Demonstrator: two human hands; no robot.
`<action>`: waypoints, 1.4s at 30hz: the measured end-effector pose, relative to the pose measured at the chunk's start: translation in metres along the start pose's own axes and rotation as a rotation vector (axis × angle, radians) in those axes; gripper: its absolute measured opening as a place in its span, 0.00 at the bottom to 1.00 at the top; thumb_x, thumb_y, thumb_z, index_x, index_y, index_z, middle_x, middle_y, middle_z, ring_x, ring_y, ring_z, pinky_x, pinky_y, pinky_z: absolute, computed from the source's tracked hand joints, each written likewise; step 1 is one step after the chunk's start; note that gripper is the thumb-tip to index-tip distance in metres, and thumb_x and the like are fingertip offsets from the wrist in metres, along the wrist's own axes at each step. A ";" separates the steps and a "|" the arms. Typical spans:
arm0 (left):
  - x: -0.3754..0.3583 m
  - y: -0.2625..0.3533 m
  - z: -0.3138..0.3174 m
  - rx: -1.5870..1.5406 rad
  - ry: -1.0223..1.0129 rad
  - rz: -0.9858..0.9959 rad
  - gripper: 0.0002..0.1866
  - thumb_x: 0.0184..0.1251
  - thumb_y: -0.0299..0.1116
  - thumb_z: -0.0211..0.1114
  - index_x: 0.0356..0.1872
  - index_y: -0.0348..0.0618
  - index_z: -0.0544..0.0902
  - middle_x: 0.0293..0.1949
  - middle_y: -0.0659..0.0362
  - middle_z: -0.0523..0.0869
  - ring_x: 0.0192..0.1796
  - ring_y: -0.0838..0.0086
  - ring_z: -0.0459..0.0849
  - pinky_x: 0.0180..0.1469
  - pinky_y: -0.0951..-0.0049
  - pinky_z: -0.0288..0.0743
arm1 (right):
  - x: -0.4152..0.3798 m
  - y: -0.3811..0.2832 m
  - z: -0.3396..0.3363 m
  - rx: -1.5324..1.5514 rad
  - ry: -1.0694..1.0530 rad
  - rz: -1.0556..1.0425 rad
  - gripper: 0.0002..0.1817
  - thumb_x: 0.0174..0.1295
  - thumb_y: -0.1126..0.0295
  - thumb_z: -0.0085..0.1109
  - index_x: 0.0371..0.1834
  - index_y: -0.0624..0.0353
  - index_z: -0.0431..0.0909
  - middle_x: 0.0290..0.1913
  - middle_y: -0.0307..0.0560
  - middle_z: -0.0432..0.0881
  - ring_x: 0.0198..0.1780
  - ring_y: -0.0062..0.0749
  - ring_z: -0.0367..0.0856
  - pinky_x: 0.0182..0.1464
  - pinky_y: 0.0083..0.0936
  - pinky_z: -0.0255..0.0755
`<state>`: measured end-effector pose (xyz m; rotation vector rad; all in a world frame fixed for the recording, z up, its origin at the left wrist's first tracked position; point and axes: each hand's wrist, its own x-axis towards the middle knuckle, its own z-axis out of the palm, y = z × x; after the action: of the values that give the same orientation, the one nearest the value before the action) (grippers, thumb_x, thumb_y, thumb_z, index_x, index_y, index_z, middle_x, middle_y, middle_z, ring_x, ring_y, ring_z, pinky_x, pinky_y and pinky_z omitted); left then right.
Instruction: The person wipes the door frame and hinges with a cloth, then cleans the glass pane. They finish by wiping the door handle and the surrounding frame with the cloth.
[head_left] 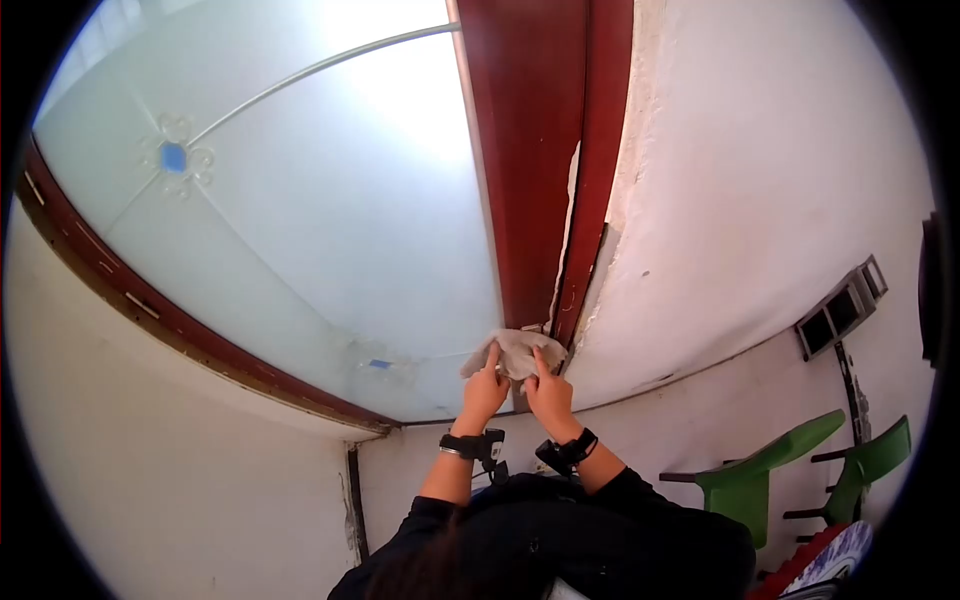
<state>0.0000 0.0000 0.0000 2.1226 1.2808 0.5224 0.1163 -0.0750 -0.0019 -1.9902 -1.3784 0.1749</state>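
A light beige cloth (515,352) lies bunched against the lower end of the dark red door frame (525,150), next to the frosted glass panel (370,220). My left hand (485,388) grips the cloth's left part, its index finger stretched up over the fabric. On the right part, my right hand (548,390) holds the same cloth, also with the index finger pointing up along it. The other fingers are curled and partly hidden. Both wrists wear black straps with small devices.
A white wall (760,150) with a rough, chipped edge runs along the frame's right side. Green chairs (770,465) stand at the lower right. A grey switch or socket box (840,315) is fixed on the right wall.
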 end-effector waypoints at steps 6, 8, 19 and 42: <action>-0.019 -0.003 0.007 -0.681 -0.250 -0.180 0.35 0.50 0.23 0.51 0.63 0.45 0.52 0.23 0.55 0.78 0.25 0.75 0.78 0.26 0.78 0.74 | -0.008 0.013 0.004 0.076 -0.045 -0.044 0.26 0.50 0.69 0.48 0.57 0.50 0.64 0.15 0.52 0.73 0.17 0.45 0.72 0.21 0.36 0.66; -0.020 0.001 0.010 -0.772 -0.223 -0.225 0.35 0.50 0.23 0.51 0.63 0.45 0.52 0.24 0.55 0.78 0.26 0.74 0.78 0.27 0.78 0.74 | -0.007 0.019 0.007 0.114 0.029 -0.084 0.21 0.50 0.71 0.48 0.51 0.51 0.69 0.13 0.50 0.72 0.13 0.42 0.70 0.18 0.32 0.65; -0.042 0.000 0.030 -1.004 -0.058 -0.313 0.26 0.62 0.36 0.53 0.61 0.42 0.59 0.39 0.58 0.76 0.35 0.80 0.74 0.33 0.80 0.71 | -0.001 0.036 0.003 0.774 -0.590 0.008 0.06 0.50 0.77 0.47 0.31 0.64 0.71 0.18 0.46 0.74 0.20 0.24 0.77 0.22 0.21 0.68; -0.226 -0.177 -0.122 -1.576 0.348 -0.406 0.18 0.60 0.36 0.55 0.47 0.34 0.71 0.42 0.58 0.77 0.44 0.75 0.75 0.46 0.76 0.69 | -0.109 -0.166 0.134 0.443 -1.277 -0.290 0.17 0.53 0.57 0.57 0.38 0.59 0.78 0.29 0.44 0.78 0.34 0.30 0.73 0.40 0.24 0.67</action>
<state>-0.2922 -0.1025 -0.0333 0.4668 0.8341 1.1916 -0.1214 -0.0754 -0.0299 -1.1961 -2.0569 1.6524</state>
